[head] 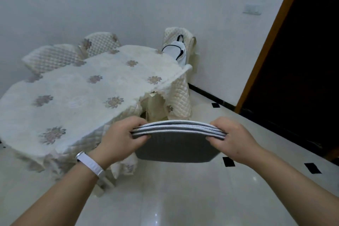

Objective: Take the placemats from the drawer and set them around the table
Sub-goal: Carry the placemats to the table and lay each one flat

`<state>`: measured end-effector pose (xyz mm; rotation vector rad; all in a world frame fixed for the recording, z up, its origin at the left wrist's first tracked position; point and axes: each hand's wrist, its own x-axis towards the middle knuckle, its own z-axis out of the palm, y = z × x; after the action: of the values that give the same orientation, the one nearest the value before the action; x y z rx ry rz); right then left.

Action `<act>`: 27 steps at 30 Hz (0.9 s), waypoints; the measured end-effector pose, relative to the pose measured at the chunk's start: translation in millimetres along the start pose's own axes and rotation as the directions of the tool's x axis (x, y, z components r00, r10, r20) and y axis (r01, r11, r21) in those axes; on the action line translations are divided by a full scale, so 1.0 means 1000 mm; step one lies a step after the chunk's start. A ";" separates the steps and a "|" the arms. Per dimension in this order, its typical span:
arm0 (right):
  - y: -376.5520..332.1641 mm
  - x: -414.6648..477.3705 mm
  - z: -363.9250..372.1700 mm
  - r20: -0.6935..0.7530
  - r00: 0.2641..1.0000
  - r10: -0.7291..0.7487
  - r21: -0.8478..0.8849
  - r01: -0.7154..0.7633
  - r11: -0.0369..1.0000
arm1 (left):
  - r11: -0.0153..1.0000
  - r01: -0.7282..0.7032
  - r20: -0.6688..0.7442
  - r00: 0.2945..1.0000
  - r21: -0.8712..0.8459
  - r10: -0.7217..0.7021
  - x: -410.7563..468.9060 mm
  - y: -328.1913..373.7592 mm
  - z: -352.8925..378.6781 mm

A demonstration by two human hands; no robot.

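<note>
I hold a stack of grey placemats with pale stitched rims in front of me, above the floor. My left hand grips the stack's left edge, thumb underneath and fingers over the top. My right hand grips its right edge the same way. The stack bows upward in the middle. The table, covered with a white cloth with flower patterns, stands just ahead and to the left, its near corner close to my left hand. No drawer is in view.
Quilted cream chairs stand along the table's far side, and another at its right end carries a white bag. A dark doorway with a wooden frame opens on the right. The floor is glossy white tile.
</note>
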<state>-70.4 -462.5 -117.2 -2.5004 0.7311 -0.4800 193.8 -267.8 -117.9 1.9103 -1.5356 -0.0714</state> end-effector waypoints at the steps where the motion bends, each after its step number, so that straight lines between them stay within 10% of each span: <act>1: -0.004 0.018 0.006 0.009 1.000 -0.020 0.008 0.020 1.000 | 1.000 0.022 -0.011 1.000 0.001 -0.022 0.004 -0.012 -0.007; 27: -0.046 0.496 0.075 0.174 0.774 -0.609 0.241 0.566 0.788 | 0.854 0.512 -0.384 0.810 0.092 -0.444 0.189 -0.177 -0.121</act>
<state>376.2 -687.8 -59.1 -2.5181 -0.2169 -0.4093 454.4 -364.4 -50.5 2.2823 -0.8184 0.1953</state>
